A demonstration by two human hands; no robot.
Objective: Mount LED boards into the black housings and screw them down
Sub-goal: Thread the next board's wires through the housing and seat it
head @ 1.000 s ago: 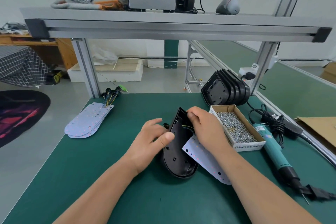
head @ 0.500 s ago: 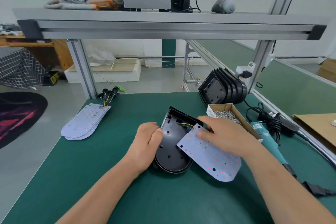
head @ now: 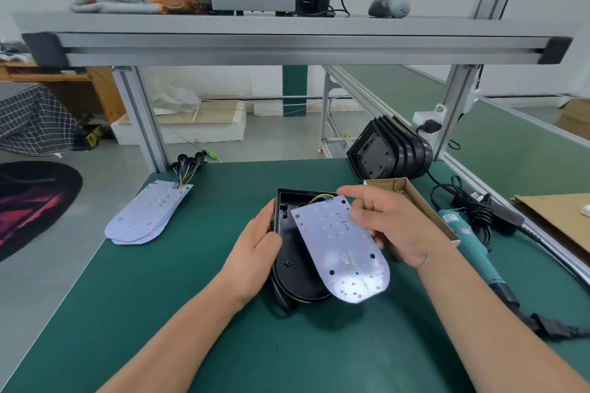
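Both forearms are bare along all their visible length, from the lower edge of the view down to the wrists. The left hand [head: 255, 252] and the right hand [head: 392, 226] are bare as well.

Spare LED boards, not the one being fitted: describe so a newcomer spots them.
On the green bench mat, look at the far left corner by the aluminium frame leg. A fanned stack of white LED boards lies flat, wires trailing from its far end; the only other board is in the right hand.
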